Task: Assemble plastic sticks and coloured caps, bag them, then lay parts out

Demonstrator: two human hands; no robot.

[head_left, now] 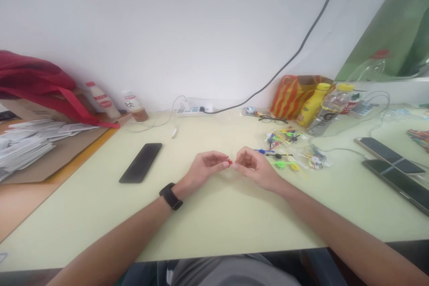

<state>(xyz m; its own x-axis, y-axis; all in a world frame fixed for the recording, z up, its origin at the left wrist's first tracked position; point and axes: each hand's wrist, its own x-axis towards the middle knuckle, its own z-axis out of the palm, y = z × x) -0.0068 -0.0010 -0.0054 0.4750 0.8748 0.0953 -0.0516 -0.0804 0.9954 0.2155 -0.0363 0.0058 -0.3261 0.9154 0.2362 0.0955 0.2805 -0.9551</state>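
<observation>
Both hands meet above the table in front of me, fingertips pinched close together. My left hand [208, 166], with a black watch [171, 196] on its wrist, grips a small red plastic piece [229, 161] between thumb and fingers. From the other side, my right hand [253, 166] is closed in a pinch at the piece's right end. The fingers cover most of the piece, so its full shape is hidden. Just right of my right hand lie a blue spinner arrow [262, 151], a black spinner arrow [278, 156], a green piece [280, 165] and a yellow piece [295, 167].
Behind these sit a heap of coloured plastic parts [284, 136], a clear bag of parts [315, 159] and glasses [273, 119]. A black phone [140, 163] lies left. Bottles [313, 103], a striped bag [288, 97] and a power strip [194, 111] line the wall. More phones [390, 155] lie right.
</observation>
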